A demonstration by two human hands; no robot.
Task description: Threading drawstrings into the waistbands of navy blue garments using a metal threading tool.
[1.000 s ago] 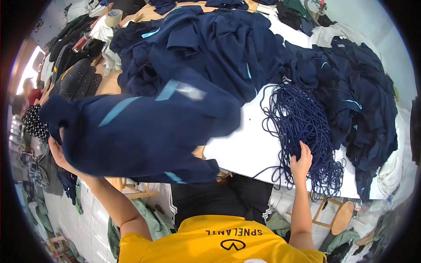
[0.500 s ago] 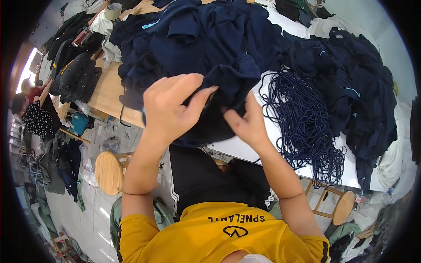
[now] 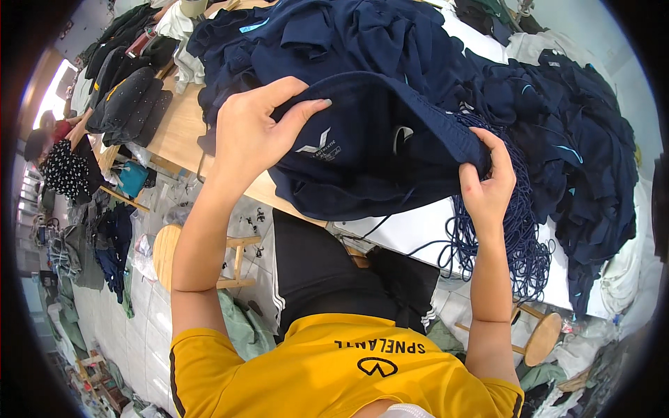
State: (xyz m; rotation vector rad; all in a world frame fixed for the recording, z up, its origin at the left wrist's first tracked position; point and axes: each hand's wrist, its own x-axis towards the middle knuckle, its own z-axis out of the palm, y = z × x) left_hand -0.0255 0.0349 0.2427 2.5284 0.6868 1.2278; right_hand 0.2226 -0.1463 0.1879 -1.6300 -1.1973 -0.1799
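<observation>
Stretched between my two hands is a navy garment (image 3: 376, 164) with a gathered elastic waistband (image 3: 425, 108), its opening toward me. A pale print and a small white mark show on the inside. My left hand (image 3: 258, 129) pinches the waistband's left side between thumb and fingers. On the opposite side my right hand (image 3: 489, 184) grips the band, thumb inside and fingers over the outer edge. A thin navy cord hangs below the garment. Beside and behind my right hand lies a tangled heap of navy cords (image 3: 526, 244). Whether the garment is shorts or trousers cannot be told.
Navy garments are heaped at the back (image 3: 334, 35) and on the right (image 3: 578, 167). Folded black clothes (image 3: 132, 104) lie at the far left of the wooden table (image 3: 178, 125). Wooden stools stand at left (image 3: 166, 251) and right (image 3: 543, 341). Another person (image 3: 45, 136) is at the left edge.
My hands have moved apart, the right one rightward, and the bunched garment is spread open at its waistband. The inside print and a hanging cord now show.
</observation>
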